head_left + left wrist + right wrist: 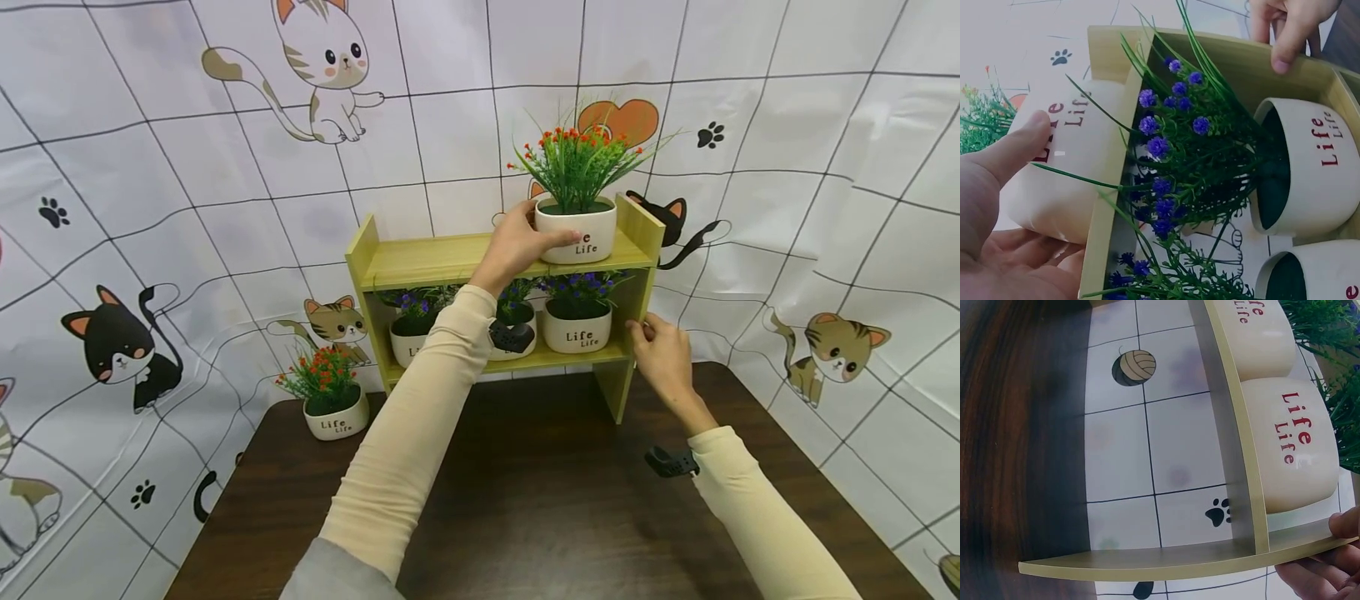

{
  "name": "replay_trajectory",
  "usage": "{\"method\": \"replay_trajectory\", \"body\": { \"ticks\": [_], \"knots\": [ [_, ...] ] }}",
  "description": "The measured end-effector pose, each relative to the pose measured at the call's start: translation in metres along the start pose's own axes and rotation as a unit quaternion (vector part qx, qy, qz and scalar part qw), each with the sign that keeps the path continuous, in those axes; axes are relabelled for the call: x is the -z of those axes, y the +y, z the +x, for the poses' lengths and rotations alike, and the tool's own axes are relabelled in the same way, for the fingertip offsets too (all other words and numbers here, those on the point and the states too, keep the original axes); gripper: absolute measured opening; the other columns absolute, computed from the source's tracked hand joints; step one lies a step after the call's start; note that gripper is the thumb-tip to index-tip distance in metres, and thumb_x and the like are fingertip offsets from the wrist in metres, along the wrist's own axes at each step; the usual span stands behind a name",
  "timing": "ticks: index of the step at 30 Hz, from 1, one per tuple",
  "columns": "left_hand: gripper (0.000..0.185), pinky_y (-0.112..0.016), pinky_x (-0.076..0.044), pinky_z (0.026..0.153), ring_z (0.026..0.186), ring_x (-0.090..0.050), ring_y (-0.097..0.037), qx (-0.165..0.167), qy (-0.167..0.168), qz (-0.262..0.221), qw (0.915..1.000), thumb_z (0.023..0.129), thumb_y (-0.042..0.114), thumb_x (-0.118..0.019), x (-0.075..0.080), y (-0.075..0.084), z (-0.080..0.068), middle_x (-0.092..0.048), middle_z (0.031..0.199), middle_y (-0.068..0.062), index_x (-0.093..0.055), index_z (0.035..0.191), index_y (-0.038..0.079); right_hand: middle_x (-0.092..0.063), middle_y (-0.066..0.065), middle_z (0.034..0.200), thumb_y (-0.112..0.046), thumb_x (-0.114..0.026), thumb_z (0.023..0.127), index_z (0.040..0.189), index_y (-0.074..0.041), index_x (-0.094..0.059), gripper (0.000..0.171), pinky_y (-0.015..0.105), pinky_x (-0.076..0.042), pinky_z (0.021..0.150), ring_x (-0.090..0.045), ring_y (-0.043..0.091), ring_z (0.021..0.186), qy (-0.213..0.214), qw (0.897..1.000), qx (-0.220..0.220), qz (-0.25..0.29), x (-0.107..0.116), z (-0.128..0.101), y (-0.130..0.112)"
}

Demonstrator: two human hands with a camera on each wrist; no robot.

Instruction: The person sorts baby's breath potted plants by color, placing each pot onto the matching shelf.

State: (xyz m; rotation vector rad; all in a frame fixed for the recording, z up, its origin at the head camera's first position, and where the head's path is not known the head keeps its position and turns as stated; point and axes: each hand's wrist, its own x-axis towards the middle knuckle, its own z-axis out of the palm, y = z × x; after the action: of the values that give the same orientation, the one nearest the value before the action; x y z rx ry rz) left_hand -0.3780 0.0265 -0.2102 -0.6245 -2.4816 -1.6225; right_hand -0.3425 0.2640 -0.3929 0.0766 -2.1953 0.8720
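A white pot with red flowers point(576, 227) stands at the right end of the top board of a small wooden shelf point(442, 260). My left hand point(517, 243) wraps the pot's left side; in the left wrist view the thumb point(1013, 153) lies across the same pot point(1060, 181). My right hand point(660, 354) touches the shelf's right side panel point(637, 317) with curled fingers; the fingertips point(1341, 525) show at that panel's edge point(1179, 559). On the lower board stand three white pots with purple flowers point(577, 321).
Another red-flowered white pot point(333, 408) stands on the dark wooden table point(540, 517) left of the shelf. A cat-print tiled cloth point(150, 208) hangs behind and around the table.
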Motion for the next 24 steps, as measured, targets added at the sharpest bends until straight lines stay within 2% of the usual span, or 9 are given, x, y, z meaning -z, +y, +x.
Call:
{"method": "replay_trajectory", "body": {
  "ticks": [8,16,19,22,24],
  "knots": [
    [0.088,-0.041,-0.056,0.106,0.125,-0.068,-0.026,-0.02,-0.022,-0.004,0.9996,0.095,0.033,-0.083,-0.002,-0.004,0.004,-0.067,0.14,-0.012,-0.036,0.167,0.012,-0.035,-0.013,0.044,-0.013,-0.069,0.104,0.088,0.002,-0.073,0.022,0.031,-0.027,0.048,-0.03,0.008,0.043,0.0,1.0,-0.003,-0.002,0.001,-0.001,-0.003],
    [0.087,-0.039,-0.056,0.099,0.12,-0.067,-0.027,-0.017,-0.02,-0.013,0.9996,0.096,0.036,-0.082,0.002,-0.005,-0.001,-0.064,0.14,-0.015,-0.037,0.165,0.009,-0.033,-0.011,0.044,-0.011,-0.07,0.103,0.088,0.003,-0.073,0.021,0.031,-0.025,0.047,-0.025,0.005,0.041,0.001,1.0,0.004,0.001,-0.002,-0.001,-0.006],
    [0.092,-0.041,-0.053,0.11,0.137,-0.061,-0.029,-0.01,-0.021,-0.015,0.9996,0.097,0.038,-0.08,0.007,-0.004,-0.005,-0.057,0.153,-0.017,-0.031,0.167,0.005,-0.036,-0.012,0.044,-0.011,-0.07,0.103,0.09,0.004,-0.074,0.02,0.031,-0.026,0.047,-0.028,0.008,0.042,0.003,1.0,0.003,0.001,-0.002,-0.001,-0.006],
    [0.096,-0.043,-0.042,0.124,0.154,-0.046,-0.028,0.0,-0.022,-0.011,0.9997,0.098,0.04,-0.077,0.014,-0.004,-0.008,-0.046,0.167,-0.015,-0.023,0.17,0.006,-0.036,-0.011,0.044,-0.011,-0.07,0.103,0.091,0.004,-0.074,0.02,0.032,-0.027,0.047,-0.03,0.011,0.042,0.005,1.0,0.001,0.0,-0.002,-0.001,-0.005],
    [0.094,-0.043,-0.038,0.127,0.159,-0.04,-0.027,0.001,-0.021,-0.011,0.9997,0.1,0.04,-0.076,0.019,-0.005,-0.011,-0.041,0.17,-0.014,-0.023,0.17,0.007,-0.035,-0.011,0.044,-0.011,-0.069,0.103,0.089,0.004,-0.073,0.021,0.031,-0.026,0.046,-0.03,0.012,0.041,0.004,1.0,0.0,0.0,-0.001,-0.001,-0.004]
  ]
}}
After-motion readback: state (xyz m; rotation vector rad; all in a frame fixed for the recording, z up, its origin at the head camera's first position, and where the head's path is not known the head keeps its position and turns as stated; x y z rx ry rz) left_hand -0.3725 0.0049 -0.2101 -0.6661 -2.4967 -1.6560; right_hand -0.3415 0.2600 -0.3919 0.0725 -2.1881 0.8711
